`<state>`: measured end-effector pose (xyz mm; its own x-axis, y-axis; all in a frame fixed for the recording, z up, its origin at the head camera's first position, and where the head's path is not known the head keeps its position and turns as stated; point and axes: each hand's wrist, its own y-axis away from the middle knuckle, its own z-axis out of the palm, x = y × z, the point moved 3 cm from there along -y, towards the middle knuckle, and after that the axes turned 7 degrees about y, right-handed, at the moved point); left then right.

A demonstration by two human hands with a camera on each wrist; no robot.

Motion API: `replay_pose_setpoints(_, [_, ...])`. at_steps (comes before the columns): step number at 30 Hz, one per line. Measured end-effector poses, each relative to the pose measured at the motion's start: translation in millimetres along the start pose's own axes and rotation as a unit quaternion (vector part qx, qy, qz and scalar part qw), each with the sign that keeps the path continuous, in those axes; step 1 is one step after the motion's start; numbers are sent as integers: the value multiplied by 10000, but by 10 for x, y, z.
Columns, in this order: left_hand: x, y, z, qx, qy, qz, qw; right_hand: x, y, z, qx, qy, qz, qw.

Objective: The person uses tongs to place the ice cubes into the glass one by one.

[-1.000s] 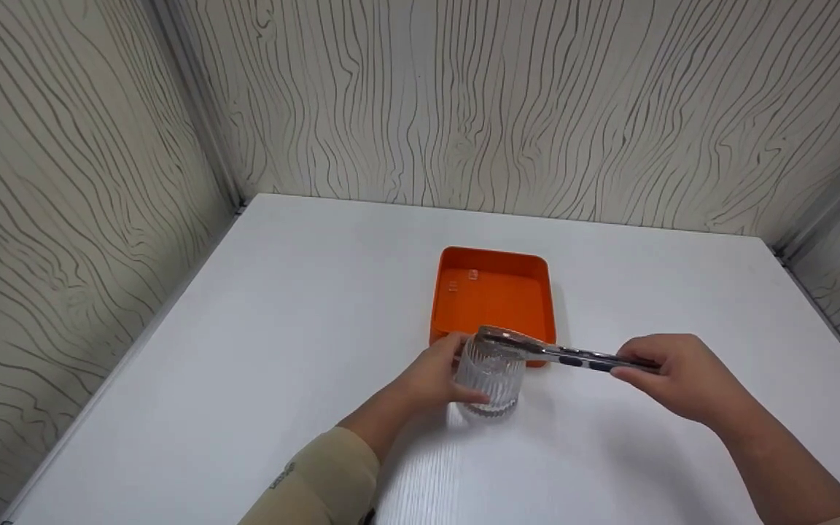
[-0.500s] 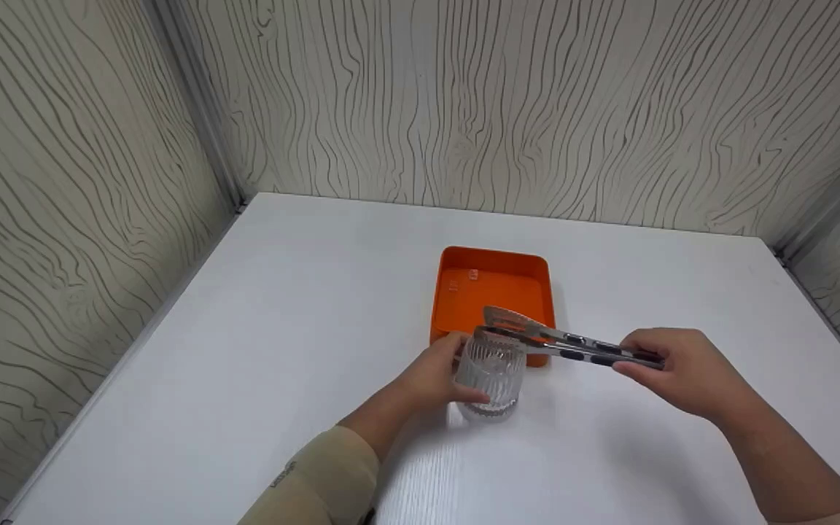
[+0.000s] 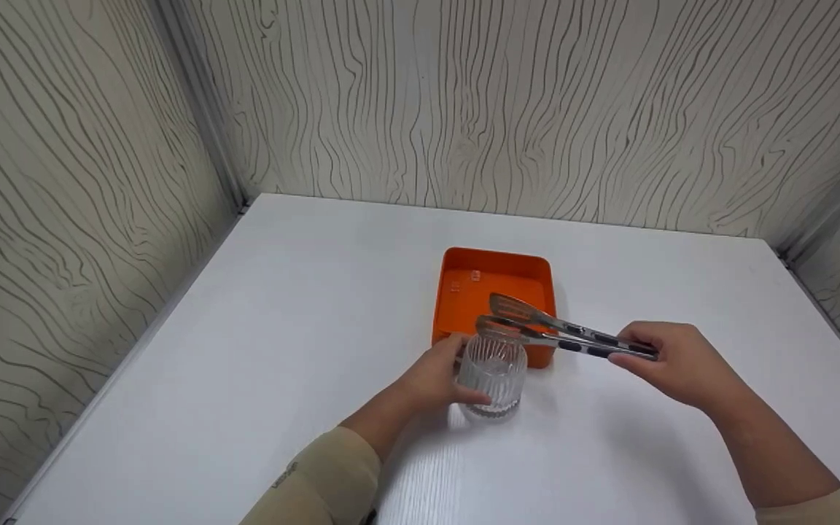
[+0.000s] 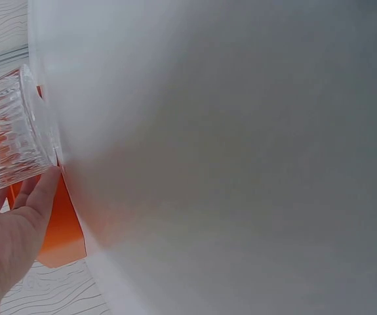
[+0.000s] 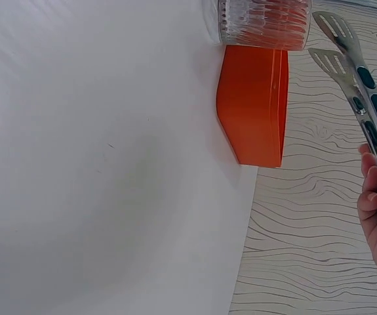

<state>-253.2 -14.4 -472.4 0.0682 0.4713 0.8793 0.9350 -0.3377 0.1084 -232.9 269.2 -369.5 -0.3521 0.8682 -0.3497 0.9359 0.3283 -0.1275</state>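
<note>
A clear ribbed glass stands upright on the white table, in front of the orange tray. My left hand grips it from the left, thumb across the near side and fingers behind. Metal tongs with dark grip pads are held near their rear end by my right hand. Their slotted tips are spread apart with nothing seen between them, just above the glass rim and overlapping the tray. Two small clear cubes, one at the back and one at the left, lie inside the tray.
The white table reaches back to a wood-grain patterned wall. A similar panel rises along the left side, and another stands at the right. In the right wrist view the tray's side shows beside the glass.
The tongs have risen from the glass rim, and their tips have spread apart. My right hand has moved slightly up. My left hand and the glass stay put.
</note>
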Motion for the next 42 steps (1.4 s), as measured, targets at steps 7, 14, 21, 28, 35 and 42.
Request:
replay_pose_setpoints(7, [-6,4,7,46,24,-109,9999,-11,-103,64,-170,-61,290,9994])
replay_pose_setpoints(14, [14,13,-19,-30,28,101,9999,-42,-246,124,-209,-100,479,9986])
replay_pose_setpoints(21, [12,16,-25,-17,31,60,10000,-95,-416,205,-310,-137,658,9973])
replay_pose_setpoints(28, [13,23,-22,2,80,-30,10000,-136,-563,327,-312,-67,811,9962])
replay_pose_setpoints(35, [10,22,-27,-22,70,22,10000,-192,-695,487,-328,-75,1256,9915])
replay_pose_setpoints(42, [0,18,-24,-29,62,90,9999,-281,-768,635,-321,59,1419,9893])
